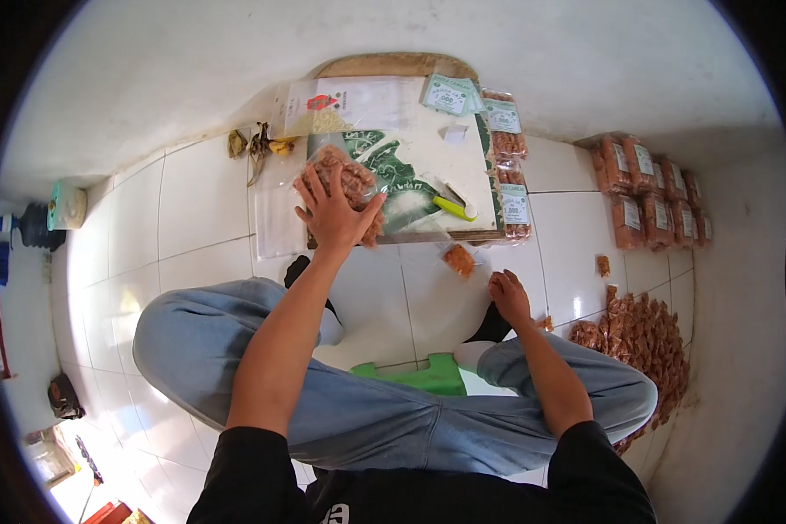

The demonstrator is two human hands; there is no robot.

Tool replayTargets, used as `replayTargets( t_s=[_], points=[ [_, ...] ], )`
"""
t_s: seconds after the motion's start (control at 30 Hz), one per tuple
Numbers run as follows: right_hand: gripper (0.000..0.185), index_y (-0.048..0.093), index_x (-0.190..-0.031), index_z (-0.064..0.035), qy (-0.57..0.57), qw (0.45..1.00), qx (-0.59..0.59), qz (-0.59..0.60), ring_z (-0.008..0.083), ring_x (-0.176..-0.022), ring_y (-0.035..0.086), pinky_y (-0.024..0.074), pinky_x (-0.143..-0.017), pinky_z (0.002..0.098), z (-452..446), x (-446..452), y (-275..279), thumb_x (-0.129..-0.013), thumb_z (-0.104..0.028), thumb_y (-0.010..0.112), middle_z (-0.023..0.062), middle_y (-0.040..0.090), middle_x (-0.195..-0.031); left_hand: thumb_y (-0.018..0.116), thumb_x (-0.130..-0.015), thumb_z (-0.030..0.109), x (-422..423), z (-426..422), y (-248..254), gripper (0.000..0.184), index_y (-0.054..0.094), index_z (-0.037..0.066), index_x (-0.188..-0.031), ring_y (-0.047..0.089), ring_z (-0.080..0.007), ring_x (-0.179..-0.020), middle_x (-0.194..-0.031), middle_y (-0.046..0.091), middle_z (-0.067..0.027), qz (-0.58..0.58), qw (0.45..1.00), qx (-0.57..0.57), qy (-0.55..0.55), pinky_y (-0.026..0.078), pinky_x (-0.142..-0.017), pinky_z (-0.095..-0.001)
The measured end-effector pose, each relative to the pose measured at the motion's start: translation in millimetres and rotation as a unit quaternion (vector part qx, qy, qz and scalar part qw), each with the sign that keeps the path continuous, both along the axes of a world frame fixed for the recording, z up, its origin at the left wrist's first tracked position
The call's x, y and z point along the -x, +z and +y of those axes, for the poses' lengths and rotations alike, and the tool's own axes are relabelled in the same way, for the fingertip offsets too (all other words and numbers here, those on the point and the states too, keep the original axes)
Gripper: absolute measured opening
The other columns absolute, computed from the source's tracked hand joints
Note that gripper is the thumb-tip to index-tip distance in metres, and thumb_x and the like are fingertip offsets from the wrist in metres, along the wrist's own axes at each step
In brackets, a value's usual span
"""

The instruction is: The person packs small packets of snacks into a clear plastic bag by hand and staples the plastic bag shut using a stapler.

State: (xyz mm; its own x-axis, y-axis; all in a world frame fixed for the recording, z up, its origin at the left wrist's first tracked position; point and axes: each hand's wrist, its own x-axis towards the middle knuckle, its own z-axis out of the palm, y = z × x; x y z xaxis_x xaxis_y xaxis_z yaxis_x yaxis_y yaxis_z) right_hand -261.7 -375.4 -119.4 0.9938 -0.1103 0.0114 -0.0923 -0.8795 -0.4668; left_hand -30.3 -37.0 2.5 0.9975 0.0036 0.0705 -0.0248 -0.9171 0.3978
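Note:
My left hand (330, 210) lies with spread fingers on top of a clear plastic bag of small reddish-brown packets (351, 179), at the left part of a low board-topped table (450, 175). My right hand (510, 299) is low over the floor by my right foot, its fingers curled in; whether anything is inside them is hidden. Just left of it, apart from the fingers, is a small orange-brown packet (459, 260) near the table's front edge. A cutter with a lime-green handle (454, 207) rests on the tabletop.
Clear plastic sheets (375, 100) and green-white labels (450, 93) lie on the table. Labelled filled bags (513, 205) line its right edge. More filled bags (642, 166) stand by the right wall, with a heap of small packets (642, 341) nearer me. A green stool (437, 375) is below my legs.

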Motion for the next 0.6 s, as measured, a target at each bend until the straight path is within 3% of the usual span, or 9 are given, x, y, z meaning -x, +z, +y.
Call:
replayTargets(
  t_s=[0.07, 0.1, 0.17, 0.3, 0.4, 0.5, 0.53, 0.57, 0.6],
  points=[
    [0.036, 0.056, -0.125, -0.0116, -0.031, 0.99, 0.086, 0.106, 0.0392, -0.1, 0.062, 0.0565, -0.075, 0.0455, 25, -9, 29, -0.09, -0.02, 0.057, 0.0161, 0.056, -0.122, 0.069, -0.069, 0.071, 0, 0, 0, 0.097, 0.032, 0.022, -0.144, 0.002, -0.0472, -0.144, -0.156, 0.009, -0.021, -0.004, 1.0, 0.007, -0.003, 0.02, -0.103, -0.0738],
    [0.036, 0.056, -0.125, -0.0116, -0.029, 0.99, 0.085, 0.105, 0.0392, -0.1, 0.062, 0.0565, -0.075, 0.0455, 25, -10, 27, -0.09, -0.02, 0.057, 0.0161, 0.056, -0.122, 0.069, -0.069, 0.071, -1, 0, 0, 0.097, 0.032, 0.022, -0.144, 0.002, -0.0472, -0.144, -0.156, 0.009, -0.021, -0.006, 1.0, 0.006, -0.001, 0.02, -0.103, -0.0738],
    [0.03, 0.058, -0.12, -0.0148, -0.004, 0.975, 0.127, 0.182, 0.0382, -0.097, 0.062, 0.0555, -0.078, 0.0471, 27, -9, 24, -0.091, -0.019, 0.056, 0.0139, 0.052, -0.125, 0.065, -0.069, 0.075, -1, 1, 1, 0.1, 0.032, 0.022, -0.147, -0.005, -0.0433, -0.145, -0.158, 0.003, -0.0206, 0.022, 1.0, 0.016, -0.003, 0.013, -0.105, -0.0729],
    [0.032, 0.057, -0.117, -0.0123, 0.022, 0.973, 0.147, 0.177, 0.038, -0.099, 0.06, 0.056, -0.077, 0.0486, 35, -4, 25, -0.085, -0.016, 0.059, 0.015, 0.05, -0.119, 0.065, -0.069, 0.075, -1, 1, 1, 0.1, 0.032, 0.022, -0.147, -0.006, -0.0434, -0.145, -0.158, 0.003, -0.0206, 0.028, 0.999, 0.022, -0.003, 0.012, -0.105, -0.0732],
    [0.038, 0.056, -0.119, -0.0111, 0.022, 0.981, 0.133, 0.142, 0.039, -0.1, 0.059, 0.0553, -0.08, 0.0475, 26, 0, 10, -0.082, -0.013, 0.061, 0.0179, 0.05, -0.122, 0.068, -0.069, 0.073, -1, 1, -2, 0.098, 0.032, 0.021, -0.144, 0.001, -0.0465, -0.144, -0.156, 0.009, -0.0222, -0.01, 1.0, 0.0, -0.003, 0.02, -0.102, -0.074],
    [0.042, 0.054, -0.122, -0.005, 0.039, 0.994, 0.101, 0.031, 0.0353, -0.095, 0.061, 0.0541, -0.082, 0.0418, 11, -4, -14, -0.08, -0.008, 0.062, 0.0184, 0.057, -0.115, 0.066, -0.069, 0.074, -2, 1, -1, 0.1, 0.031, 0.021, -0.145, 0.0, -0.0462, -0.144, -0.156, 0.009, -0.0219, 0.003, 1.0, -0.001, -0.003, 0.019, -0.102, -0.0739],
    [0.043, 0.054, -0.121, -0.0015, -0.059, 0.995, -0.058, 0.051, 0.0304, -0.095, 0.062, 0.0538, -0.083, 0.0375, 16, -11, 0, -0.08, -0.006, 0.066, 0.016, 0.06, -0.107, 0.067, -0.069, 0.074, -2, 1, 0, 0.101, 0.03, 0.022, -0.147, -0.004, -0.0443, -0.145, -0.157, 0.005, -0.0213, 0.019, 1.0, 0.013, -0.001, 0.015, -0.104, -0.0736],
    [0.044, 0.053, -0.12, 0.002, -0.155, 0.962, -0.215, 0.069, 0.0254, -0.095, 0.063, 0.0535, -0.083, 0.0332, 18, -18, 14, -0.08, -0.004, 0.069, 0.0135, 0.063, -0.099, 0.067, -0.068, 0.074, -2, 1, 2, 0.102, 0.03, 0.023, -0.148, -0.008, -0.0425, -0.146, -0.159, 0.002, -0.0207, 0.036, 0.999, 0.028, 0.0, 0.011, -0.105, -0.0732],
    [0.044, 0.053, -0.12, 0.002, -0.154, 0.962, -0.215, 0.069, 0.0254, -0.095, 0.063, 0.0535, -0.083, 0.0332, 14, -25, 23, -0.08, -0.004, 0.069, 0.0135, 0.063, -0.099, 0.067, -0.068, 0.074, -1, 1, 2, 0.102, 0.03, 0.023, -0.148, -0.008, -0.0425, -0.146, -0.159, 0.002, -0.0207, 0.036, 0.999, 0.028, 0.001, 0.011, -0.105, -0.0732]
  ],
)
